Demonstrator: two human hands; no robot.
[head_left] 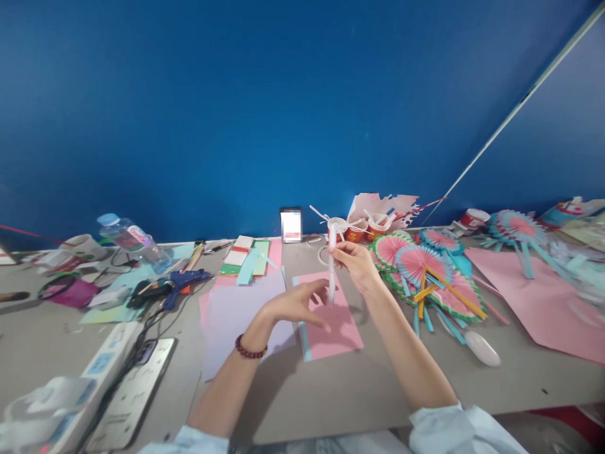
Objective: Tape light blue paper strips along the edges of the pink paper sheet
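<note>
A narrow white strip point(332, 277) hangs upright above a pink paper sheet point(338, 321) that has a light blue edge. My right hand point(354, 261) pinches the strip near its upper part, between thumb and fingers. Beside its lower end is my left hand point(302, 302), thumb stretched out and fingers apart; whether a fingertip touches the strip I cannot tell. A lilac paper sheet point(241, 315) lies under and left of my left hand.
Pink and blue folded paper fans point(420, 268) lie right of my right arm, near a white computer mouse point(482, 349). To the left are a blue glue gun point(184, 284), a plastic bottle point(135, 239), a phone point(135, 394) and a power strip point(97, 372). Red paper cups point(375, 227) stand behind.
</note>
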